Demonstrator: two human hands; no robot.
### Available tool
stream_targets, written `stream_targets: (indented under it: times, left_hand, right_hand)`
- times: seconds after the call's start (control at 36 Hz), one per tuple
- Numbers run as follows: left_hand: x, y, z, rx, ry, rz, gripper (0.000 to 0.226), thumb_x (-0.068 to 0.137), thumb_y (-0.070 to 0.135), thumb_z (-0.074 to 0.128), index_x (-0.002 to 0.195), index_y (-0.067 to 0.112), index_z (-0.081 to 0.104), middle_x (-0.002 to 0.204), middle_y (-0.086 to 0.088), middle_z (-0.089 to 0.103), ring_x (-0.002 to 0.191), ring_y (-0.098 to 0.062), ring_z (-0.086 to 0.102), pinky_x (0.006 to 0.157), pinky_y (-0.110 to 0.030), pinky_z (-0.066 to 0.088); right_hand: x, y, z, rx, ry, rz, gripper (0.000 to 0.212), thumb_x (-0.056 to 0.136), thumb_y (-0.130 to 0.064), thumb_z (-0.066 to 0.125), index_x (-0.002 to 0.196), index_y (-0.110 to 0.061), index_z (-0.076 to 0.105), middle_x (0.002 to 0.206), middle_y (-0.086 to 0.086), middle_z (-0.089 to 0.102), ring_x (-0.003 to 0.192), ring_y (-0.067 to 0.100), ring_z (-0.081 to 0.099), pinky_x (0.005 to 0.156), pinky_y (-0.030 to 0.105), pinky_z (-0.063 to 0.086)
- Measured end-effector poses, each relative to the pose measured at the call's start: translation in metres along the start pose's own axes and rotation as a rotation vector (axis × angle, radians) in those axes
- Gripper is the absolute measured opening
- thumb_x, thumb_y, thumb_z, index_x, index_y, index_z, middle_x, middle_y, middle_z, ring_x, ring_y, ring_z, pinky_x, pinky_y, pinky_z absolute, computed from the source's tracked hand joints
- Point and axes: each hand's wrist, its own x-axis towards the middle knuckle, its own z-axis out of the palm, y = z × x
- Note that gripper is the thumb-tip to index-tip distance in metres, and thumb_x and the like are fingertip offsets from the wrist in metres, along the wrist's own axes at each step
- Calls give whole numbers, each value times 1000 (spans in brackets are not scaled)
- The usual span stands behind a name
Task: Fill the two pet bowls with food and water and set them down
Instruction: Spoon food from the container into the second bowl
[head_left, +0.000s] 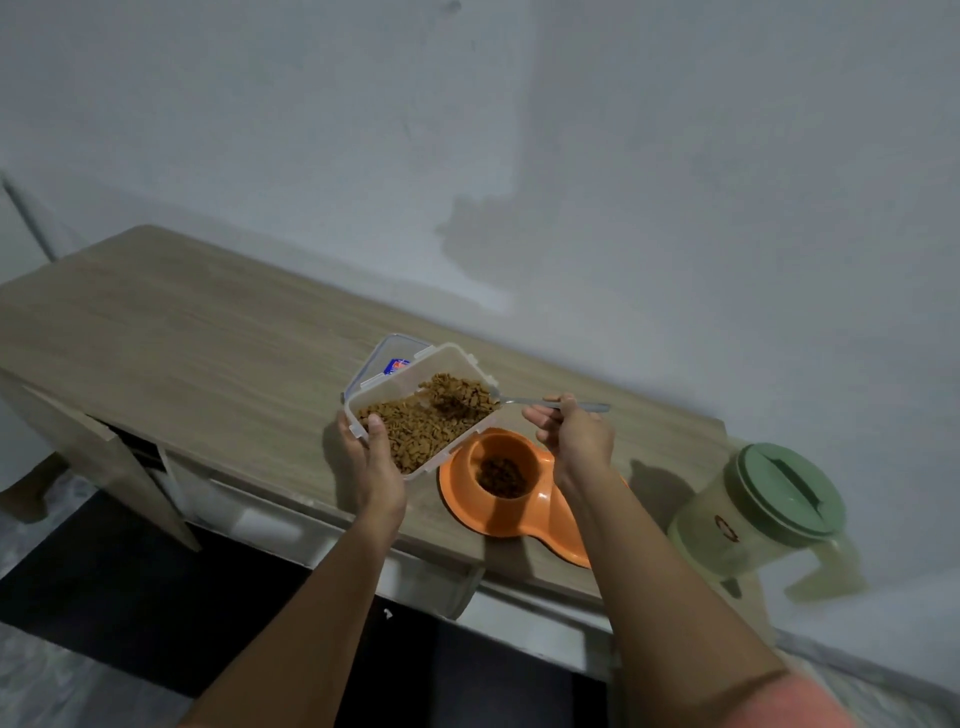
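Scooping stage: dry food is going from tub to bowl; water, by the look of it, not yet poured.
Food tub: clear rectangular plastic container of brown kibble (423, 415), held tilted above the table, its low corner just over the bowl unit; long axis runs from lower left to upper right in the head view.
Tub handling: probably light, stiff, smooth-walled; loose pellets will slide toward the low side, so a grip at the short end with thumb over the rim suits it.
Left hand (375, 460): clasped round the tub's near short end, thumb on the rim.
Spoon: slim metal spoon (550, 402), bowl end buried in the kibble at the tub's right edge, handle pointing right, nearly level.
Right hand (574, 434): fingers pinched on the spoon handle about midway.
Bowl unit: orange plastic double pet bowl (540, 512), resting on the table at its front edge, long axis running from upper left toward lower right; left well holds some kibble, right well is hidden by the forearm.
Bowl handling: likely light, rigid; lift by the outer rim, level.
Pitcher: pale translucent plastic jug with green lid (763, 512), upright, right of the bowl unit, handle toward the front.
Lid: clear tub lid with blue seal (387, 358), lying behind the tub.
Table: light wood-grain tabletop (182, 332), against the wall.
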Motion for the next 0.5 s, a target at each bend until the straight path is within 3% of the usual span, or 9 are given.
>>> stream_targets:
  times: [0.06, 0.11, 0.25, 0.33, 0.39, 0.5]
  left_hand:
    - [13, -13, -3, 46, 54, -3, 63, 89, 65, 38, 145, 36, 29, 145, -7, 42, 127, -29, 50, 104, -51, 45]
    - [42, -48, -5, 68, 100, 4, 66, 77, 75, 36, 135, 45, 33, 139, -4, 46, 120, -27, 55, 97, -56, 48]
    - [19, -12, -1, 29, 103, -32, 62, 90, 60, 38, 144, 32, 30, 148, -10, 41, 128, -31, 49, 109, -50, 40]
    - [36, -35, -3, 6, 122, -10, 65, 76, 70, 38, 134, 42, 34, 140, -5, 47, 115, -26, 58, 98, -55, 48]
    - [33, -32, -3, 25, 105, -22, 67, 76, 69, 38, 136, 40, 33, 140, -6, 46, 117, -27, 57, 99, -53, 48]
    - [16, -5, 1, 32, 68, -35, 62, 91, 58, 38, 146, 33, 27, 152, -8, 36, 134, -29, 44, 113, -47, 36]
  right_hand:
    - [1, -2, -5, 8, 26, -4, 18, 101, -14, 43, 90, -5, 54, 66, 12, 66, 48, 11, 65, 37, 18, 43]
    - [2, -3, -11, 12, 46, -17, 18, 101, -14, 43, 90, -5, 54, 66, 12, 66, 47, 11, 65, 37, 18, 43]
    - [7, -2, -27, -29, 108, -74, 25, 102, -15, 41, 83, -6, 55, 67, 12, 65, 43, 7, 65, 35, 18, 43]
    - [10, 7, -36, -197, 141, -174, 27, 101, -16, 42, 85, -5, 60, 65, 9, 66, 48, 9, 66, 38, 20, 45]
    - [10, 15, -40, -358, 152, -253, 28, 100, -18, 43, 89, -3, 65, 66, 7, 67, 57, 17, 68, 40, 23, 48]
    - [10, 32, -44, -764, 74, -441, 31, 98, -24, 48, 81, -9, 69, 70, 8, 73, 66, 27, 71, 64, 43, 58]
